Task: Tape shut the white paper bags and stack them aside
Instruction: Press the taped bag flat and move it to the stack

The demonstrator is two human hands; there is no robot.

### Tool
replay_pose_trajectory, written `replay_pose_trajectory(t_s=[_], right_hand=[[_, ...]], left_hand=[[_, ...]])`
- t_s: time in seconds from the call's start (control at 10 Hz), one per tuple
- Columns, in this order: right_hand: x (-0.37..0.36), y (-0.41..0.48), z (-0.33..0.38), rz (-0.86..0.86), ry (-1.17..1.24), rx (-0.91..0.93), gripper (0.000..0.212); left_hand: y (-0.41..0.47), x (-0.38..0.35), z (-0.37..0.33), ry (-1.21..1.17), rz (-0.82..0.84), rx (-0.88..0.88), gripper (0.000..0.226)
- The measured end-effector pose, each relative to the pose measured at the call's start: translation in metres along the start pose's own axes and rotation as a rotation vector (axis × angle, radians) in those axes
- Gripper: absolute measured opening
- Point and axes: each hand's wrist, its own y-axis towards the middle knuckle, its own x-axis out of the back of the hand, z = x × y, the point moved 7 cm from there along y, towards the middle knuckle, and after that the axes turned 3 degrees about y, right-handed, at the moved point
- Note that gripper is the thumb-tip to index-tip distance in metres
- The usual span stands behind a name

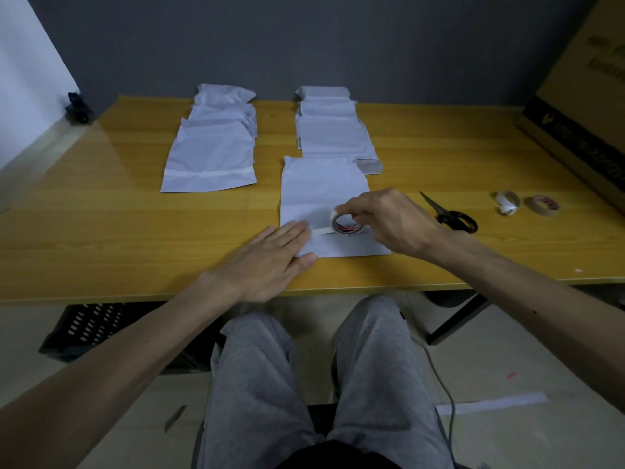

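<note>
On the bag [324, 184], left hand [270, 257] flat, right hand [389, 221] gripping tape roll [345, 224].

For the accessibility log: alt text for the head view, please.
A person's left hand presses flat on a white paper bag on the table while the right hand holds a tape roll on it, tape stretched between them. Behind lie two piles of bags; scissors and two spare rolls sit to the right.

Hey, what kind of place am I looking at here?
Likely a small packing workstation: a yellow table holds piles of white paper bags, tape rolls, scissors, beside a cardboard box.
</note>
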Motion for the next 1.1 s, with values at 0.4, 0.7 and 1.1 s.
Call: replay_pose_trajectory(t_s=[0.4, 0.7, 1.1], right_hand=[[0.015, -0.02, -0.002, -0.015, -0.038, 0.052, 0.057], [0.014, -0.02, -0.003, 0.015, -0.085, 0.096, 0.059], [0.004, -0.01, 0.009, 0.192, -0.262, 0.145, 0.06]], left_hand=[[0.0, 0.001, -0.002, 0.0, 0.005, 0.013, 0.078], [-0.001, 0.003, -0.005, -0.002, 0.007, 0.022, 0.076], [0.007, 0.025, -0.017, 0.146, -0.113, -0.055, 0.069]])
